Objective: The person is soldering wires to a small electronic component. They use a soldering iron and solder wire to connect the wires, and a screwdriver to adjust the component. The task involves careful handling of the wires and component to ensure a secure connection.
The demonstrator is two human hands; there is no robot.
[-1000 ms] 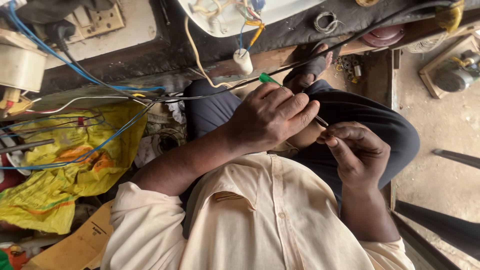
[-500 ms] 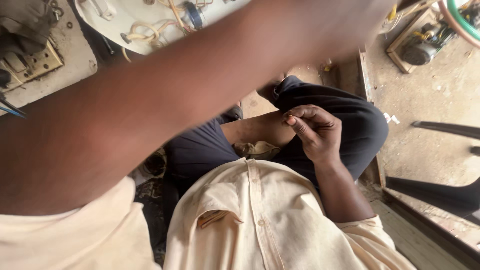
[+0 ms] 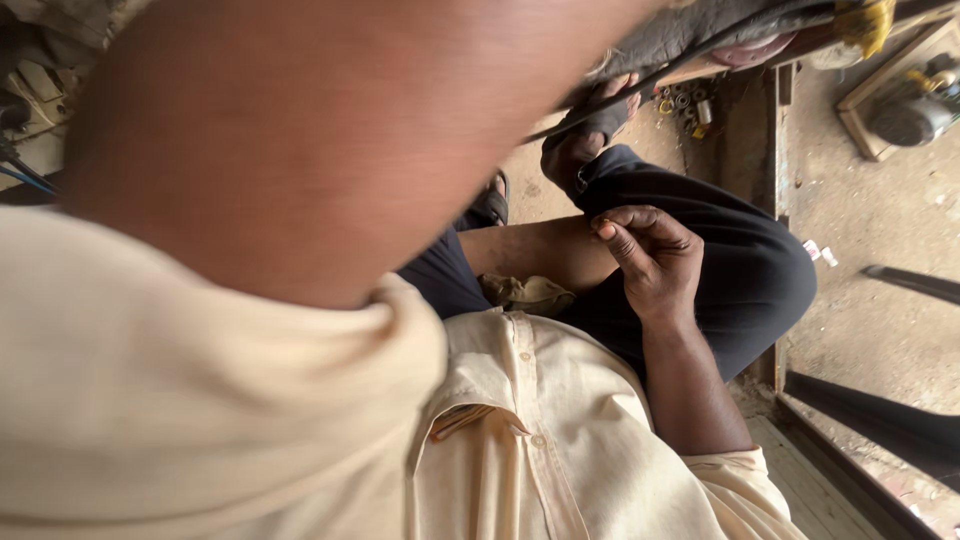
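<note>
Although nothing can be made out between them, the fingers (image 3: 625,225) of the right hand (image 3: 655,260) are curled in, thumb and forefinger pinched together as if on something very thin; whether a wire or small part lies in the pinch is too small to tell. That hand rests on the lap, against the dark trousers (image 3: 740,280) and just beside the bare knee (image 3: 540,250). The left hand is out of view: only its forearm (image 3: 300,140) shows, raised close to the camera and blurred, above the cream sleeve (image 3: 180,400), so I cannot tell whether it is open or closed, or what it holds.

As for progress, I judge the work to be in the middle: the right hand is closed as though keeping a piece ready, and nothing finished lies in sight.

Further out, a black cable (image 3: 640,85) runs across the far side, past a foot (image 3: 590,130) on the dusty floor (image 3: 880,230). Small metal rings and bits (image 3: 685,105) lie by the foot, a motor on a wooden board (image 3: 905,105) sits at far right, and a wooden edge (image 3: 830,470) crosses near right. The raised forearm blocks most of the left and far scene.
</note>
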